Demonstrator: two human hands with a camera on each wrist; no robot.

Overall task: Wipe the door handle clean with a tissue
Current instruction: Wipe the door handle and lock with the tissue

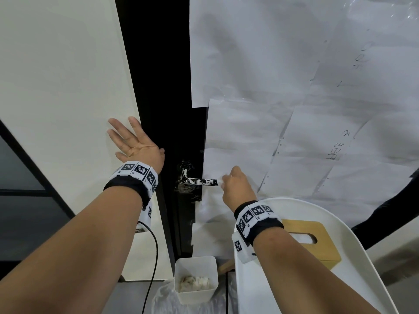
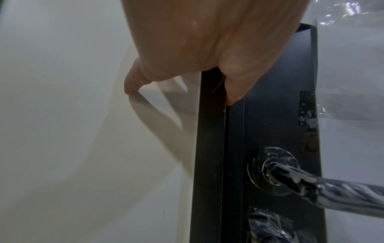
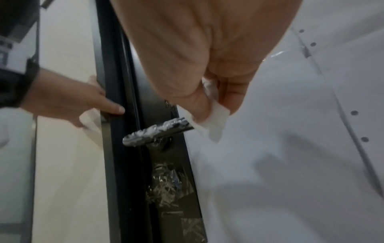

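A dark lever door handle [image 1: 199, 181] smeared with white streaks sticks out of a black door edge [image 1: 181, 123]; it also shows in the left wrist view [image 2: 324, 185] and the right wrist view [image 3: 158, 131]. My right hand [image 1: 235, 186] pinches a white tissue [image 3: 214, 118] at the handle's free end. My left hand [image 1: 133, 141] lies flat with spread fingers on the white wall [image 1: 68, 87], its thumb [image 3: 112, 106] on the black door frame.
White paper sheets [image 1: 294, 109] under plastic cover the door. A white chair [image 1: 340, 257] at lower right carries a wooden tissue box [image 1: 322, 243]. A white bin [image 1: 196, 279] with used tissues stands on the floor below the handle. A black cable [image 1: 154, 257] hangs from my left wrist.
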